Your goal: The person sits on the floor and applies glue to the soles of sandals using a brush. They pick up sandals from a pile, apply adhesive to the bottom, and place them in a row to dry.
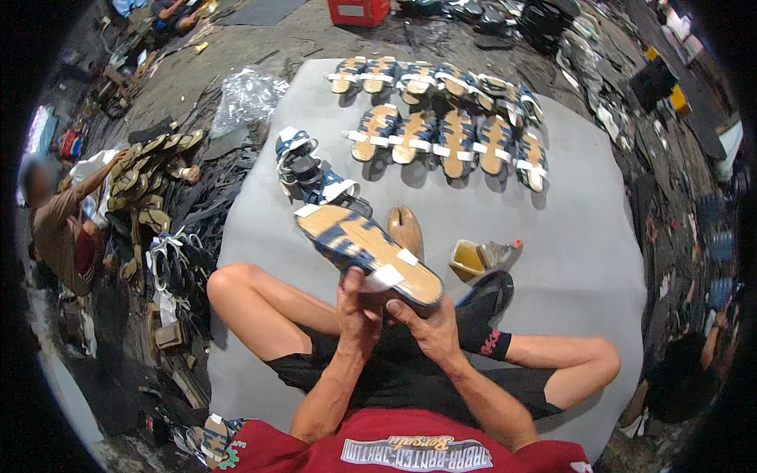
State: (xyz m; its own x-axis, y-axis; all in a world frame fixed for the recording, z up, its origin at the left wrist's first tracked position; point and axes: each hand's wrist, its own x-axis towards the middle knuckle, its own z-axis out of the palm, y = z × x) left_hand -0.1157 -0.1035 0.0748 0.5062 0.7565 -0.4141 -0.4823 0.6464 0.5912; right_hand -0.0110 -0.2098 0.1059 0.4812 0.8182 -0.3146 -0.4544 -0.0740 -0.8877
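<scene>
Head view: sandal [367,251] held sole-up, long axis running far-left to near-right. Tan sole with dark blue patches, white strap ends. Left hand [356,315] and right hand [426,325] both grasp its near-right end.

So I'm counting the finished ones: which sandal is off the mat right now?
The sandal gripped by the left hand and right hand, sole side up; the others lie in rows on the grey mat.

- Two rows of finished sandals [441,110] lie on the grey mat [583,236].
- A yellow glue tub [467,260] sits near.
- A red crate [359,11] stands beyond.
- A seated person [59,229] is at the left.
</scene>
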